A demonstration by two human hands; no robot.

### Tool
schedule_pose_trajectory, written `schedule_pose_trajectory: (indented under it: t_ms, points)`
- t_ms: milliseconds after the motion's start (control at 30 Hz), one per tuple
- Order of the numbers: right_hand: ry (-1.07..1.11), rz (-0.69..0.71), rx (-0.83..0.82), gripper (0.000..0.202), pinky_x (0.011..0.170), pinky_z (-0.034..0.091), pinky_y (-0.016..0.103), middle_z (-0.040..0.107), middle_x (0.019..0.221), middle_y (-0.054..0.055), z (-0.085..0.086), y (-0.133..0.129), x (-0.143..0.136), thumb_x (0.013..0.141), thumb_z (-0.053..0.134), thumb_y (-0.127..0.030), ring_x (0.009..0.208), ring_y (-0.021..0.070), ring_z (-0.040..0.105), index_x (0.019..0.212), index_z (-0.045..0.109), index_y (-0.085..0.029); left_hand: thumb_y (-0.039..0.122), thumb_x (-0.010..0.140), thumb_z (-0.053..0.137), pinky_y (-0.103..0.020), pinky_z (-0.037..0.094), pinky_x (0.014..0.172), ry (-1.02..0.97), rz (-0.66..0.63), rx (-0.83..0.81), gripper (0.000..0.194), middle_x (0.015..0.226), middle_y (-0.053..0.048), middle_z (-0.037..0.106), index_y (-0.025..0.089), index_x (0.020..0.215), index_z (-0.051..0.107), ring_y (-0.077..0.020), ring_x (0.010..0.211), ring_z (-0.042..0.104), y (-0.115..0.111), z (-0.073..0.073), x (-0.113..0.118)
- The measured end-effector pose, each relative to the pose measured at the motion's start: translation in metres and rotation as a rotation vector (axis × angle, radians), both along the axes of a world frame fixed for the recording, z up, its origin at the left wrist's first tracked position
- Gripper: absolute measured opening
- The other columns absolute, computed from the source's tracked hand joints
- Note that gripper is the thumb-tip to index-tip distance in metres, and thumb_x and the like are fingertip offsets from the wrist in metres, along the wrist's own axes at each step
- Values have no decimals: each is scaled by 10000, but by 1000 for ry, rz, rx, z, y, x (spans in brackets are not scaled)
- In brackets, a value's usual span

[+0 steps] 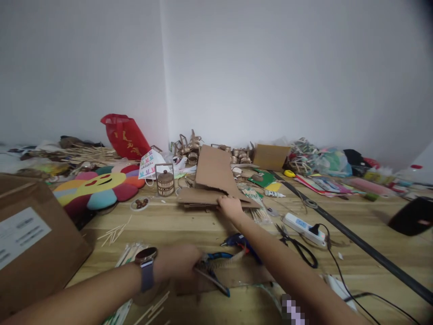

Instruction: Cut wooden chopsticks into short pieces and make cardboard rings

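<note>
My right hand (230,208) is closed on the near edge of a torn, folded piece of brown cardboard (216,169), one flap of which stands up at the back. Nearer to me, my left hand (186,262) is smeared by motion, so its fingers cannot be made out. It is at a pair of blue-handled pliers (214,275); whether it grips them I cannot tell. Under the pliers lies a flat strip of cardboard (237,282). A blue hot glue gun (237,240) rests just behind them, partly hidden by my right forearm.
Black scissors (301,250) and a white power strip (304,229) lie on the right. A large cardboard box (37,243) stands at the left, near a flower cushion (101,186). Small stick baskets (165,183) and loose sticks (113,234) are about. A black strap (358,243) crosses the right side.
</note>
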State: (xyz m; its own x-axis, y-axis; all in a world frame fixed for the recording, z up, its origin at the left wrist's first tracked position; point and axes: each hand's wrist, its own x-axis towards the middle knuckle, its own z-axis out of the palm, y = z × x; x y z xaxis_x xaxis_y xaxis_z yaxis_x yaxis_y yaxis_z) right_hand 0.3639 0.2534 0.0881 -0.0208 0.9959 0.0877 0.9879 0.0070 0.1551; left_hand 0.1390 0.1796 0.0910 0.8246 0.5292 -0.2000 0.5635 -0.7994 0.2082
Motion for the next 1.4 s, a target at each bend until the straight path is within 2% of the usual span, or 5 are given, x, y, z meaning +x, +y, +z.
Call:
schedule_pose_trajectory:
  t_ms: [367,567,933,1133,1400]
  points:
    - [4,-93,-10,292,852,538,421,610,1192,85,38,19,11,947,571,-336,1004,214,624,1185,587,-168,329,918,596,-431,546,849,96,217,384,344,1216,-96,603,157,1214,570,-230,1014,628,139,-20,27]
    - [-13,-72,-17,285,853,537,420,618,1175,82,30,17,15,949,567,-339,995,211,627,1174,592,-166,330,919,594,-426,548,842,66,180,459,332,1200,-90,612,160,1204,576,-224,1003,632,160,-24,46]
    - [71,27,-130,312,871,528,441,603,1207,83,5,-3,-3,933,594,-339,1029,227,617,1193,583,-168,31,868,456,-353,530,752,135,-44,415,256,993,-129,674,128,912,689,-266,946,642,14,32,-29]
    - [127,205,-39,414,1056,373,448,475,1409,182,-14,-108,-22,980,466,-336,1289,283,448,1343,513,-141,57,820,429,-387,522,736,113,250,491,272,939,-139,680,130,893,681,-299,902,665,-41,65,-73]
    - [388,259,-103,406,1150,97,559,355,1544,85,-86,-176,-42,987,408,-329,1436,293,248,1383,501,-341,132,823,420,-401,498,771,60,340,227,290,971,-150,722,147,905,698,-320,911,676,-88,45,-72]
